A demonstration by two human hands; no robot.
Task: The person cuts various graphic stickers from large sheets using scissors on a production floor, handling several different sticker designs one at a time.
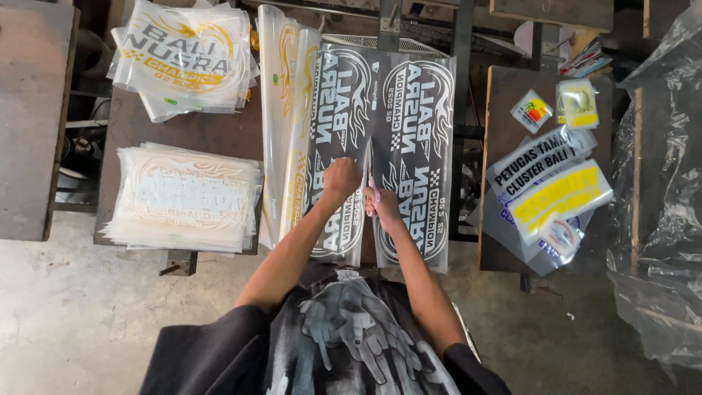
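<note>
Clear plastic film (380, 146) printed in black and white lies in front of me on the dark tabletop (131, 124), its long axis running from six to twelve o'clock. My left hand (341, 178) is closed on the film's inner edge at mid-length. My right hand (382, 203) sits just beside it at four o'clock, fingers curled around scissors (368, 167) whose blade points to twelve along the split between the two printed panels. Both hands are equally near. Stacked prints (183, 197) rest at nine o'clock, well apart.
</note>
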